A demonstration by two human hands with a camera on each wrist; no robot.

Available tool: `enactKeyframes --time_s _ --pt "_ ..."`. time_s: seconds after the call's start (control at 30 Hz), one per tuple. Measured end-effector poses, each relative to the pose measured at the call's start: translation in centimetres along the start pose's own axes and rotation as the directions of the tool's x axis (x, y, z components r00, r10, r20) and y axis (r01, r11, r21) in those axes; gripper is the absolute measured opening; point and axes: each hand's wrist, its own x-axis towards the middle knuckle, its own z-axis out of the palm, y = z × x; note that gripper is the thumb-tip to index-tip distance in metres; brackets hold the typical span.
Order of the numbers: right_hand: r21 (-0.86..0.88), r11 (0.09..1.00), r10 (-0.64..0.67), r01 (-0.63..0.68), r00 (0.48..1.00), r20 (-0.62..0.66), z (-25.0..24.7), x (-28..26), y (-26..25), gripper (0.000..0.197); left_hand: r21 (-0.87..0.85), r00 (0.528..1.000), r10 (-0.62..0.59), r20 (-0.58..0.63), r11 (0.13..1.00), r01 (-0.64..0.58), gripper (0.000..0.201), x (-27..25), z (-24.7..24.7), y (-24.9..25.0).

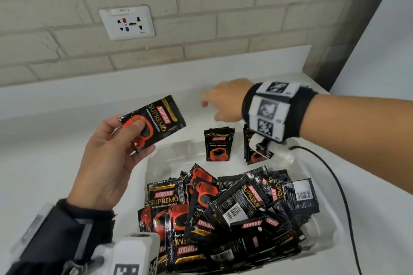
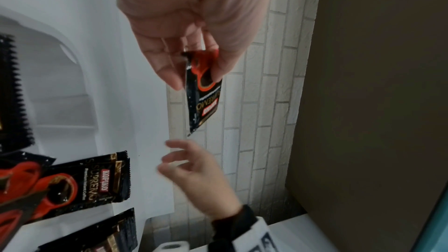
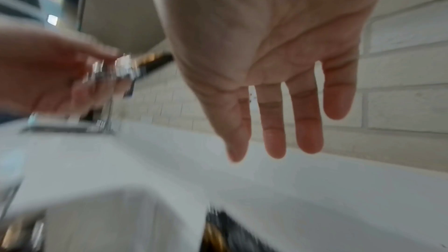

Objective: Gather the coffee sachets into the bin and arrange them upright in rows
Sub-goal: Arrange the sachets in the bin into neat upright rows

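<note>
One coffee sachet (image 1: 154,121) is pinched between thumb and fingers of the left hand (image 1: 109,158), held up over the counter left of the clear bin (image 1: 324,227). The right hand (image 1: 225,101) is spread, fingers straight, nothing in it. Most sachets are piled loose in the bin (image 1: 234,207), with a few stood upright at the far end (image 1: 218,144).

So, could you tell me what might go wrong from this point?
The left hand pinches the held sachet only by one corner, so it may slip or twist in a handover. The right hand, open above the bin, could knock over the upright sachets at the far end. The loose pile crowds the row's space.
</note>
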Motion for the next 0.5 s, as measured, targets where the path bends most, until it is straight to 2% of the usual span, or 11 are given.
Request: enactKeyframes --time_s 0.07,0.1,0.17,0.2,0.23,0.3,0.37,0.43,0.5 --pt "0.301 0.954 0.011 0.002 0.999 -0.041 -1.5 -1.1 0.8 0.036 -0.016 0.999 -0.028 0.023 0.999 0.028 0.016 0.1 0.5 0.0" --pt "0.500 0.866 -0.017 0.027 1.000 -0.025 -2.1 -1.7 1.1 0.034 -0.023 0.999 -0.039 0.036 0.999 0.040 0.017 0.1 0.9 0.0" --pt "0.798 0.602 -0.096 0.037 0.995 0.026 -2.7 -3.2 1.1 0.031 -0.036 0.996 -0.062 0.070 0.997 0.065 0.020 0.0 1.8 -0.1" --pt "0.854 0.519 -0.114 0.037 0.993 0.026 -2.7 -3.9 1.0 0.029 -0.041 0.993 -0.073 0.094 0.996 0.077 0.021 -0.1 2.4 -0.2" --pt "0.876 0.478 -0.112 0.059 0.994 -0.005 -2.5 -4.4 0.9 0.025 -0.045 0.989 -0.085 0.121 0.995 0.091 0.021 -0.2 2.9 -0.3" --pt "0.876 0.467 -0.065 0.119 0.993 -0.100 -2.0 -5.0 0.8 0.015 -0.045 0.980 -0.105 0.168 0.992 0.114 0.023 -0.3 3.7 -0.7" --pt "0.848 0.512 0.007 0.136 0.987 -0.162 -1.5 -5.1 1.3 0.018 0.005 0.976 -0.112 0.186 0.994 0.114 0.025 -0.3 4.2 -1.1" --pt "0.797 0.597 0.046 0.092 0.988 -0.149 -1.1 -5.3 1.9 0.016 0.119 0.981 -0.099 0.167 0.990 0.080 0.027 -0.4 4.2 -1.3" --pt "0.688 0.725 0.032 0.030 0.997 -0.077 -0.5 -5.3 2.3 0.011 0.199 0.988 -0.073 0.138 0.979 0.045 0.027 -0.4 3.8 -1.3"
